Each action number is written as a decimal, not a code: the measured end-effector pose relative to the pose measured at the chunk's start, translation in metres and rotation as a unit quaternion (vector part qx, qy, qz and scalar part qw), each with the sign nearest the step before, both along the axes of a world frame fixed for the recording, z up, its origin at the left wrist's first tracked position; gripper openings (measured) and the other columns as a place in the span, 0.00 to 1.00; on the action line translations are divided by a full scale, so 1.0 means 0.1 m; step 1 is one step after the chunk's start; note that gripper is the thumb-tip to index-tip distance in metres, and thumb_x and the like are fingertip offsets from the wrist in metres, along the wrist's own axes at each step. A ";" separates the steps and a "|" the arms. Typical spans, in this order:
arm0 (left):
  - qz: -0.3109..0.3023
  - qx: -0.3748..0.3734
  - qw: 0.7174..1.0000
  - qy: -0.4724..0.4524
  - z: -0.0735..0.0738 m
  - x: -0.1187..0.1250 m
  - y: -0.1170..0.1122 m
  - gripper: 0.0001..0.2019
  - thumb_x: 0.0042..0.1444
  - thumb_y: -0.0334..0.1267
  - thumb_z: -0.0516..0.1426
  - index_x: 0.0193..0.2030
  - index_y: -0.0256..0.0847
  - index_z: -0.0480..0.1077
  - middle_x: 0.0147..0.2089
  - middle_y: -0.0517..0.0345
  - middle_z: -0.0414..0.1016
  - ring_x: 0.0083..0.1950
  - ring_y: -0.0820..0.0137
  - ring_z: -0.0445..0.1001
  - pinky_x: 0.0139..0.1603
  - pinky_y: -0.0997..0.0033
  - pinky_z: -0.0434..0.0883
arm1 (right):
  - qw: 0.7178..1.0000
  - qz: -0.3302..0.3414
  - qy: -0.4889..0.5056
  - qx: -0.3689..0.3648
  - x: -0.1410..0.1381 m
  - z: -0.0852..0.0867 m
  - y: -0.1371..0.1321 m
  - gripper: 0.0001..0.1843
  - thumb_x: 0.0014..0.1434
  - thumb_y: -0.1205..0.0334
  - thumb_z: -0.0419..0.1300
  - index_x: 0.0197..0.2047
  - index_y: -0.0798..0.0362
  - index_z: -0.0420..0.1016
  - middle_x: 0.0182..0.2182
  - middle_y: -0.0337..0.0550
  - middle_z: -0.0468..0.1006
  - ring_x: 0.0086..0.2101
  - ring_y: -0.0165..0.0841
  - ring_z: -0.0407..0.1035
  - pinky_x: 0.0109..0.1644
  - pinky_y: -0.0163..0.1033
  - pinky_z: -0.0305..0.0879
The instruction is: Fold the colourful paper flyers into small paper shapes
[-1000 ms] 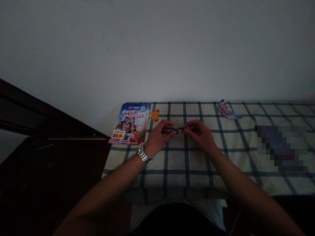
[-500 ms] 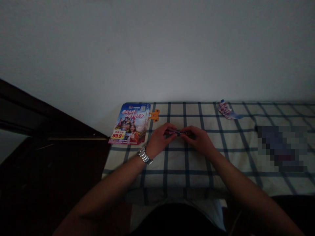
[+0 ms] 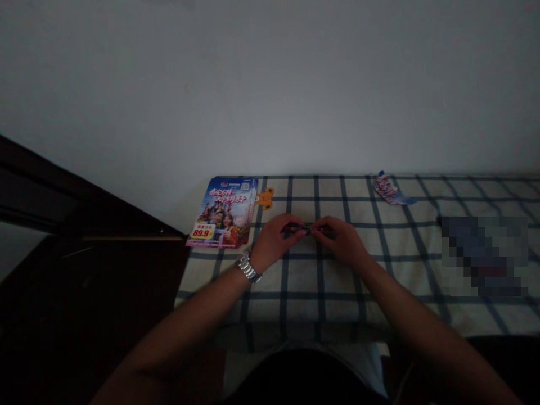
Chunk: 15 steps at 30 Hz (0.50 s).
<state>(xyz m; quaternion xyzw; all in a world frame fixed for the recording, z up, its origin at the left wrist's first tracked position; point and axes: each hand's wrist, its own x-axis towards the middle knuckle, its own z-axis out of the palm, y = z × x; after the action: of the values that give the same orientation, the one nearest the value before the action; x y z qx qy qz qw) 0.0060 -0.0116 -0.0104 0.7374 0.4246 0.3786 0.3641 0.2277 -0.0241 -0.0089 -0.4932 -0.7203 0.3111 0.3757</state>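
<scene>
Between my two hands is a narrow, dark, folded strip of printed paper (image 3: pixel 307 230), mostly covered by my fingers. My left hand (image 3: pixel 276 241), with a silver watch on its wrist, pinches the strip's left end between thumb and fingers. The right end is pinched by my right hand (image 3: pixel 341 239). Both hands are close together, just above the checked tablecloth (image 3: pixel 301 275). To the left of my left hand lies a stack of colourful flyers (image 3: pixel 228 208) marked 89.9.
An orange bear-shaped piece (image 3: pixel 265 199) lies beside the flyers. Further right, near the wall, is a crumpled, torn piece of printed paper (image 3: pixel 390 188). A blurred-out dark object (image 3: pixel 476 256) rests at the right. The table's left edge drops to a dark floor.
My fingertips have shifted slightly at the middle of the paper strip, and less of it shows between them. Everything else stays in place.
</scene>
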 end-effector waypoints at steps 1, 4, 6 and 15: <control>0.000 0.002 1.000 0.003 0.00 0.00 0.00 0.09 0.62 0.44 0.63 0.44 0.43 0.75 0.43 0.56 0.80 0.43 0.67 0.80 0.47 0.66 0.78 | 1.000 0.001 -0.002 -0.002 0.00 0.00 0.00 0.09 0.64 0.52 0.63 0.41 0.47 0.80 0.36 0.43 0.83 0.36 0.39 0.78 0.42 0.43 0.76; 0.003 -0.002 1.000 0.004 0.01 0.00 0.00 0.07 0.62 0.43 0.63 0.43 0.43 0.76 0.41 0.58 0.80 0.42 0.68 0.80 0.46 0.67 0.78 | 1.000 0.004 -0.005 -0.006 0.00 -0.01 0.00 0.08 0.64 0.53 0.63 0.41 0.47 0.80 0.36 0.43 0.83 0.37 0.38 0.78 0.42 0.43 0.76; 0.003 -0.011 1.000 0.001 0.03 0.01 0.00 0.07 0.62 0.42 0.63 0.43 0.44 0.76 0.41 0.58 0.81 0.41 0.68 0.80 0.46 0.67 0.78 | 1.000 0.005 -0.006 -0.005 0.00 -0.01 0.00 0.08 0.64 0.53 0.63 0.42 0.46 0.80 0.37 0.43 0.83 0.37 0.39 0.78 0.42 0.44 0.76; 0.010 -0.023 0.999 0.022 0.07 0.00 0.01 0.05 0.61 0.41 0.64 0.41 0.44 0.77 0.37 0.61 0.80 0.37 0.70 0.78 0.40 0.71 0.75 | 1.000 0.012 -0.011 -0.022 0.00 0.01 -0.01 0.08 0.65 0.53 0.62 0.42 0.47 0.78 0.37 0.42 0.83 0.38 0.39 0.78 0.43 0.43 0.75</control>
<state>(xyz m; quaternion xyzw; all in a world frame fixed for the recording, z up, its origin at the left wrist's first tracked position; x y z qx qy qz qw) 0.0064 -0.0108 -0.0034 0.7325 0.4486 0.3561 0.3681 0.2272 -0.0255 -0.0075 -0.4961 -0.7230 0.3259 0.3535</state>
